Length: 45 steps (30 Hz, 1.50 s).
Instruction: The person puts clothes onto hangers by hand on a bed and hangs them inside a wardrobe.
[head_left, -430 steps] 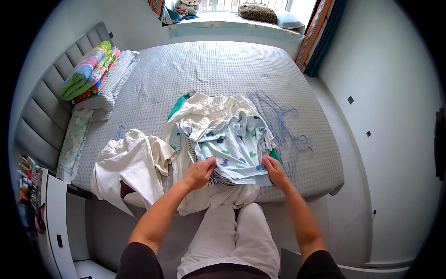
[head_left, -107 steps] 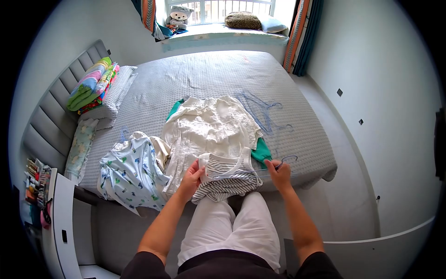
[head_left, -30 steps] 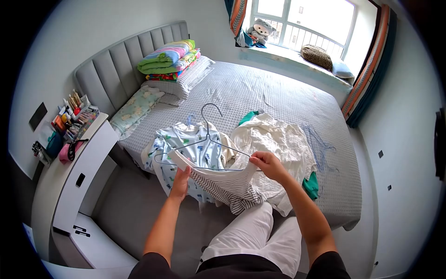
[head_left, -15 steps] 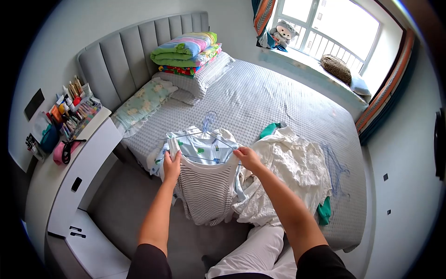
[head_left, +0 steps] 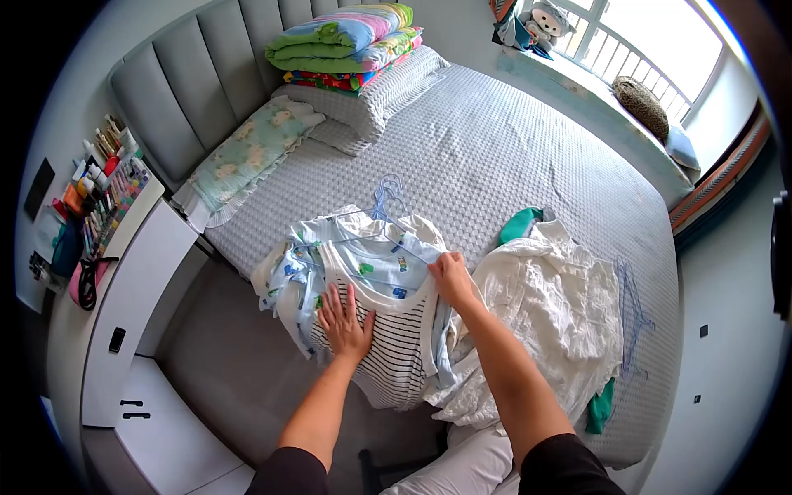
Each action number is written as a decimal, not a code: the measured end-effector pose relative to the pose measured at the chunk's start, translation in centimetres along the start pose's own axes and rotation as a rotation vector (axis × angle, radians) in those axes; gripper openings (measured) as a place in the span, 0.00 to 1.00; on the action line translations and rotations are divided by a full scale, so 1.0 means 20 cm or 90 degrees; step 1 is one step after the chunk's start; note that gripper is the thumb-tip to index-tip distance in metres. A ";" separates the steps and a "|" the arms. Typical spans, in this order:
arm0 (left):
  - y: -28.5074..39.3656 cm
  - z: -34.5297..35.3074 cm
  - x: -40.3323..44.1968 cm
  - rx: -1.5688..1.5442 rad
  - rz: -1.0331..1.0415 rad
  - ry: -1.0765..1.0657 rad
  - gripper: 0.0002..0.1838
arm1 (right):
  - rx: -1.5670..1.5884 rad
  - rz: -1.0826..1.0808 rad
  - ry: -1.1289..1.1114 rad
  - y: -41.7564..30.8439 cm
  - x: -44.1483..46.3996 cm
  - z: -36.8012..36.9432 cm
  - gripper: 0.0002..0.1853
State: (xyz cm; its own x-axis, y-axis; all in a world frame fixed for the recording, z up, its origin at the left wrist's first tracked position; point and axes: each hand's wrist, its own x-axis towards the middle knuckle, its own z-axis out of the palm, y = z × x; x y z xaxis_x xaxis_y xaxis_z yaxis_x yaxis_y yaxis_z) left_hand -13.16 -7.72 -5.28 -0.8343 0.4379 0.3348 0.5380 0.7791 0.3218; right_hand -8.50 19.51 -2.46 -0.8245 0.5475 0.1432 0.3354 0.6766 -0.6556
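A striped sleeveless top on a blue wire hanger lies over the light blue printed shirt at the bed's near edge. My left hand rests flat on the striped front, fingers spread. At the top's right shoulder strap, the fingers of my right hand are pinched on the strap by the hanger's end. Several hanger hooks bunch together above the collars. To the right lies a pile of cream clothes, with a green garment showing from under it.
More blue hangers lie at the bed's right side. Folded quilts and a floral pillow are near the headboard. At the left stands a white dresser with cosmetics. A plush toy sits by the window.
The striped top, earlier held up on its hanger, now lies on the printed shirt. My left hand has let go of its strap and lies flat on it. The view has turned left.
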 end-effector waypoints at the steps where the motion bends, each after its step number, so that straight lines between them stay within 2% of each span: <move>1: 0.00 0.00 0.01 0.003 -0.001 -0.005 0.41 | -0.002 0.000 0.046 -0.07 -0.01 -0.02 0.23; 3: 0.01 -0.02 0.00 0.003 -0.005 -0.018 0.41 | -0.013 0.002 0.139 -0.20 -0.05 -0.06 0.28; 4: 0.01 -0.02 0.00 0.002 -0.003 -0.012 0.41 | -0.047 0.001 0.120 -0.22 -0.06 -0.07 0.33; 7: 0.02 -0.02 0.00 0.000 -0.001 -0.005 0.41 | -0.182 0.010 0.017 -0.28 -0.07 -0.14 0.33; 10: 0.02 -0.03 0.00 0.005 0.000 -0.007 0.41 | -0.372 -0.222 0.142 -0.25 -0.04 -0.15 0.31; 13: 0.02 -0.03 0.00 -0.007 -0.006 -0.001 0.40 | -0.379 -0.198 -0.030 -0.29 0.02 -0.14 0.21; 16: 0.02 -0.04 0.00 -0.024 -0.009 0.006 0.40 | -0.406 -0.264 -0.085 -0.27 0.11 -0.08 0.15; 19: 0.01 -0.03 -0.01 -0.060 -0.015 0.025 0.39 | -0.352 -0.217 -0.025 -0.23 0.21 0.04 0.14; 22: -0.01 -0.01 -0.02 -0.084 -0.010 0.044 0.39 | -0.251 -0.281 0.065 -0.22 0.27 0.16 0.17; 25: -0.02 0.01 -0.01 -0.091 -0.004 0.049 0.38 | -0.124 -0.103 -0.064 -0.25 0.26 0.17 0.21; 26: -0.03 0.01 -0.01 -0.086 -0.002 0.050 0.38 | -0.223 -0.148 0.000 -0.26 0.25 0.17 0.27; 29: -0.03 0.02 -0.02 -0.075 0.003 0.048 0.37 | -0.182 0.063 -0.154 -0.36 0.27 0.07 0.29; 30: -0.02 0.01 -0.02 -0.071 0.001 0.044 0.37 | -0.184 -0.005 -0.099 -0.35 0.25 0.08 0.30; 33: -0.02 0.00 -0.02 -0.070 0.001 0.039 0.36 | -0.231 0.000 -0.179 -0.32 0.20 0.10 0.29; 34: -0.02 0.00 -0.03 -0.071 0.002 0.040 0.36 | -0.209 -0.007 -0.158 -0.33 0.18 0.09 0.29; 40: -0.02 -0.02 -0.02 -0.074 0.039 0.039 0.35 | -0.072 0.073 -0.127 -0.58 -0.04 -0.14 0.29; 43: -0.02 -0.13 0.01 -0.195 0.002 -0.005 0.41 | -0.088 0.058 -0.091 -0.64 -0.18 -0.23 0.28; 45: 0.05 -0.28 0.02 -0.281 0.055 0.072 0.44 | -0.119 0.019 -0.051 -0.65 -0.28 -0.29 0.27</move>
State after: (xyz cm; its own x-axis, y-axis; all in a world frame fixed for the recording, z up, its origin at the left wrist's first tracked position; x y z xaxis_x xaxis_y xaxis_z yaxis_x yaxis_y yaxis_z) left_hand -12.35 -9.34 0.22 -0.7794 0.4221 0.4630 0.6246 0.4653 0.6272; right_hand -5.68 10.56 9.46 -0.8439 0.5329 0.0621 0.4329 0.7446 -0.5081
